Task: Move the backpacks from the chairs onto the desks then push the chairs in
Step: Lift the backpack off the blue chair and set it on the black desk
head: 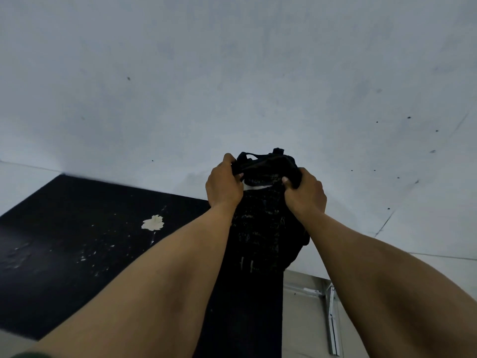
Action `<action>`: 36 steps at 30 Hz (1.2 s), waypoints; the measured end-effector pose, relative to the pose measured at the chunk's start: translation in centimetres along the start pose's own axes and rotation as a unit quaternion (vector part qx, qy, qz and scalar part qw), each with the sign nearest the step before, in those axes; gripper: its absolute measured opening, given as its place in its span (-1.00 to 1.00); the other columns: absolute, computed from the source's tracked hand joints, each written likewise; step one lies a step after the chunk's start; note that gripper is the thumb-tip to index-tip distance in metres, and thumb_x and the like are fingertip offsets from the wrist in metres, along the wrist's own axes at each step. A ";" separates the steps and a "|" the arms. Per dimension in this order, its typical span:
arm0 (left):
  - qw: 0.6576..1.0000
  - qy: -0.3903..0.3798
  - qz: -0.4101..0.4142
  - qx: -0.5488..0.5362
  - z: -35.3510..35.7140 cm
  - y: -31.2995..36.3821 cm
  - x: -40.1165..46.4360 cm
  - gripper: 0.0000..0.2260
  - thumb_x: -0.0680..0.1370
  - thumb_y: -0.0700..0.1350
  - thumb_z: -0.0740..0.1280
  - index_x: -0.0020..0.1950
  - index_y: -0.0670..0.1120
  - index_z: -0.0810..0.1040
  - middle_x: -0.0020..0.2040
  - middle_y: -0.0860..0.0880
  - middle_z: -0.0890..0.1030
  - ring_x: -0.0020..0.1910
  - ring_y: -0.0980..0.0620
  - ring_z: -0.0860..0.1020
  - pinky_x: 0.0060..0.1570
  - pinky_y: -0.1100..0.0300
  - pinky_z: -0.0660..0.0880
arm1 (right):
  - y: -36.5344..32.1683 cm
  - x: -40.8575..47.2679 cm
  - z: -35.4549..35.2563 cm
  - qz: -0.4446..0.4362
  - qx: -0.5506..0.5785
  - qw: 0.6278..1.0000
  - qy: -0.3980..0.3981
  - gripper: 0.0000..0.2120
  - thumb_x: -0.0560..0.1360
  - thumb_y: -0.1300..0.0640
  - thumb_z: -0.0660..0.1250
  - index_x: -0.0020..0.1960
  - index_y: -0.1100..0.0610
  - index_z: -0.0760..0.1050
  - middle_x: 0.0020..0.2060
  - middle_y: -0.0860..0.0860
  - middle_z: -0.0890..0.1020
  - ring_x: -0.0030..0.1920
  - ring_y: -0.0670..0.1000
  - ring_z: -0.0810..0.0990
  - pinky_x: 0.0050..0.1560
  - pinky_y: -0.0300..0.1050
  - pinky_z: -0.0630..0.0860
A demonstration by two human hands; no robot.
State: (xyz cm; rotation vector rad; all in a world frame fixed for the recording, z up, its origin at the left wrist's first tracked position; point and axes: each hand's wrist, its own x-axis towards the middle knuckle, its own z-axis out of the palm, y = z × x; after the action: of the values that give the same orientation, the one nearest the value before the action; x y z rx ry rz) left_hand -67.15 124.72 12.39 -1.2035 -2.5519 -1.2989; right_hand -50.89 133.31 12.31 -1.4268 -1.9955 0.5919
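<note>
At centre of the frame, my left hand and right hand clasp the black backpack over the dark desk; chairs, unseen, probably remain to push.

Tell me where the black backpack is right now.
In the head view, the black backpack is centre-right, gripped at its top by the left hand and right hand, over the black desk near the pale wall.

Pale grey speckled wall fills upper frame; black paint-flecked bench lower left; metal bracket lower right.
</note>
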 end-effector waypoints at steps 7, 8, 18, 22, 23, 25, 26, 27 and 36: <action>0.998 -0.042 0.053 0.002 2.8 -1.2 5.1 -0.85 0.52 -0.18 0.33 0.04 0.01 0.43 -0.23 0.10 0.55 -0.26 0.04 0.53 -0.30 0.15 0.42 | 0.5 4.2 2.6 0.046 -0.025 0.999 -0.005 -0.74 0.58 -0.11 0.26 0.19 0.00 0.48 -0.03 0.01 0.64 0.00 0.12 0.60 -0.11 -0.07 0.38; 0.997 -0.048 0.062 0.003 3.3 -1.0 5.8 -0.85 0.53 -0.17 0.33 0.05 0.01 0.44 -0.23 0.11 0.55 -0.26 0.05 0.52 -0.30 0.16 0.40 | 0.7 4.8 2.7 0.053 -0.029 0.998 -0.005 -0.73 0.59 -0.10 0.26 0.19 0.01 0.48 -0.02 0.01 0.64 0.00 0.12 0.60 -0.11 -0.08 0.37; 0.996 -0.068 0.052 0.012 9.8 -1.4 12.1 -0.85 0.54 -0.15 0.35 0.09 0.00 0.48 -0.25 0.16 0.48 -0.27 0.11 0.45 -0.32 0.21 0.27 | 3.0 11.9 5.8 0.089 -0.032 0.995 -0.013 -0.70 0.59 -0.12 0.25 0.20 0.05 0.48 0.03 0.04 0.64 0.06 0.15 0.60 -0.09 -0.07 0.37; 0.997 -0.069 0.034 0.005 12.7 -2.0 14.1 -0.84 0.54 -0.11 0.36 0.09 0.00 0.49 -0.18 0.11 0.56 -0.21 0.08 0.53 -0.29 0.21 0.34 | 3.8 14.3 7.3 0.092 -0.029 0.995 -0.016 -0.70 0.59 -0.10 0.26 0.20 0.07 0.48 0.04 0.05 0.63 0.07 0.15 0.59 -0.08 -0.08 0.36; 0.997 -0.071 0.030 0.001 13.2 -2.1 14.4 -0.81 0.53 -0.09 0.38 0.12 0.00 0.49 -0.12 0.08 0.59 -0.15 0.06 0.55 -0.26 0.19 0.38 | 4.0 14.8 7.6 0.095 -0.031 0.995 -0.019 -0.69 0.58 -0.11 0.26 0.20 0.07 0.47 0.04 0.05 0.63 0.07 0.15 0.58 -0.08 -0.07 0.36; 0.997 -0.078 0.004 -0.002 14.5 -2.6 15.4 -0.68 0.48 -0.03 0.43 0.19 -0.02 0.45 0.02 0.00 0.60 -0.01 0.01 0.55 -0.17 0.12 0.47 | 4.7 15.9 8.4 0.108 -0.037 0.993 -0.033 -0.68 0.57 -0.13 0.28 0.18 0.08 0.46 0.04 0.06 0.62 0.07 0.15 0.58 -0.07 -0.06 0.39; 0.996 -0.084 -0.016 0.005 15.0 -2.7 15.8 -0.59 0.45 0.02 0.46 0.22 -0.04 0.41 0.08 -0.03 0.57 0.06 -0.03 0.53 -0.12 0.07 0.51 | 5.1 16.3 8.7 0.116 -0.037 0.992 -0.040 -0.66 0.56 -0.14 0.29 0.18 0.08 0.44 0.04 0.06 0.61 0.07 0.15 0.59 -0.06 -0.04 0.42; 0.995 -0.092 -0.046 0.019 15.6 -2.9 16.3 -0.49 0.41 0.07 0.49 0.24 -0.06 0.37 0.14 -0.07 0.53 0.12 -0.07 0.50 -0.07 0.01 0.52 | 5.4 16.8 9.1 0.124 -0.036 0.990 -0.048 -0.63 0.54 -0.15 0.30 0.20 0.09 0.43 0.05 0.07 0.61 0.07 0.16 0.59 -0.04 -0.02 0.45; 0.967 -0.127 -0.199 0.097 17.0 -3.2 17.6 -0.16 0.29 0.23 0.55 0.35 -0.15 0.25 0.33 -0.19 0.33 0.34 -0.17 0.30 -0.06 0.01 0.42 | 6.2 18.1 10.9 0.164 0.016 0.985 -0.048 -0.47 0.50 -0.05 0.41 0.30 0.18 0.30 0.19 0.15 0.54 0.17 0.18 0.56 0.02 -0.02 0.47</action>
State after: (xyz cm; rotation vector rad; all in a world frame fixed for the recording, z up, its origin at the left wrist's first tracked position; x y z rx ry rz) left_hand -76.49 146.49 5.39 -0.9040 -3.1435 -0.9600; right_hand -58.58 152.36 4.41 -1.7503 -1.8235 0.8444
